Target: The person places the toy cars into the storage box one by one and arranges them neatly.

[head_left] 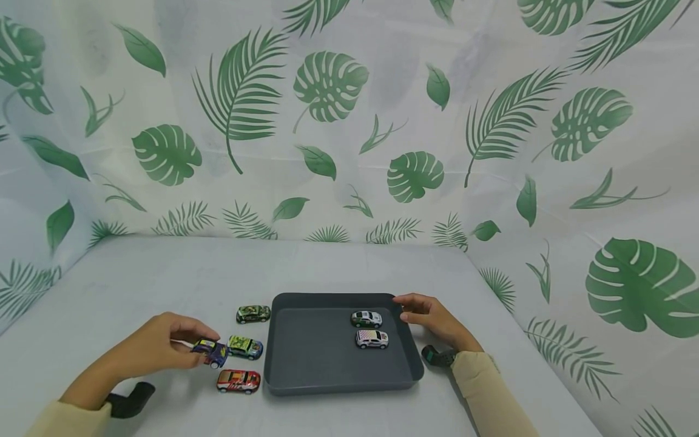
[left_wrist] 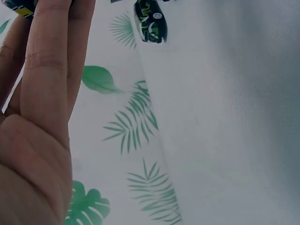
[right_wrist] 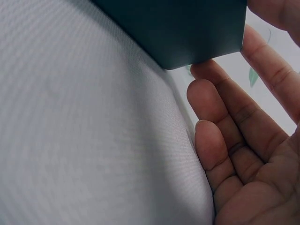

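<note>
My left hand (head_left: 158, 346) pinches a dark blue toy car (head_left: 210, 352) between thumb and fingertips, left of the tray. Touching or just behind that car is a yellow-green and blue toy car (head_left: 245, 347). A red toy car (head_left: 238, 381) sits nearer me, and a dark green patterned toy car (head_left: 253, 314) stands farther back. My right hand (head_left: 434, 315) holds the grey tray (head_left: 311, 388) at its far right corner, with thumb and fingers at the edge. Inside the tray, toward its right, are a white-and-black toy car (head_left: 366, 319) and a white-and-pink toy car (head_left: 372, 339).
The white table (head_left: 180, 267) runs back to a leaf-print cloth (head_left: 349, 139) that rises behind it and along both sides. Dark straps (head_left: 131, 400) sit at both wrists.
</note>
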`<state>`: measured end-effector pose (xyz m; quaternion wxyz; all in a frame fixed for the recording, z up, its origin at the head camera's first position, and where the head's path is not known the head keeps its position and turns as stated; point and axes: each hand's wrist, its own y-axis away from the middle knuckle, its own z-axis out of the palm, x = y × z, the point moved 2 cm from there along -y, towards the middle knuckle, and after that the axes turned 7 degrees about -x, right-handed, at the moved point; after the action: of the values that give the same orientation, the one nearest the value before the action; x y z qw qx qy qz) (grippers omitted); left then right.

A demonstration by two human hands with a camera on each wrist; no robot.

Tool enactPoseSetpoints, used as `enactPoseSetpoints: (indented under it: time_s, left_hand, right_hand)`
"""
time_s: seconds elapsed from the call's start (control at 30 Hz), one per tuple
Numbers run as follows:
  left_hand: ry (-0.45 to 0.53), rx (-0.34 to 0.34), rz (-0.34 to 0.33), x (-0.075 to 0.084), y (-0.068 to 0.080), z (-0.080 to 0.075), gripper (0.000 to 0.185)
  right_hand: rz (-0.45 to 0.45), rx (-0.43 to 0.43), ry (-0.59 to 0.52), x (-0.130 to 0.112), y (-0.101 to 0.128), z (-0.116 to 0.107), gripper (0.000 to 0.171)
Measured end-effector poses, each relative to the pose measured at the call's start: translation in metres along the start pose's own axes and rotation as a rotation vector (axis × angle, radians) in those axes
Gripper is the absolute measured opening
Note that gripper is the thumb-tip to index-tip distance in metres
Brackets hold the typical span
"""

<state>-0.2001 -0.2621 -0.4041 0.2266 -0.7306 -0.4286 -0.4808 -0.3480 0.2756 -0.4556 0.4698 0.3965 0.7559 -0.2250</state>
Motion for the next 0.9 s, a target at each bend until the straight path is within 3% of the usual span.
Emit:
enactPoseSetpoints:
  time_s: [0.2, 0.47, 0.9]
  left_hand:
    - [-0.009, 0.033, 0.022, 0.005, -0.004, 0.005, 0.035]
    - [-0.082, 0.067, 0.13, 0.014, -0.013, 0.014, 0.03]
    - [-0.145, 0.114, 0.119, 0.029, -0.03, 0.028, 0.031]
  right_hand:
    - [0.0, 0.004, 0.008, -0.001, 0.0, 0.0, 0.046]
    - [0.004, 0.006, 0.001, -0.003, 0.001, 0.0, 0.046]
    - [0.014, 0.009, 0.007, -0.003, 0.001, 0.0, 0.046]
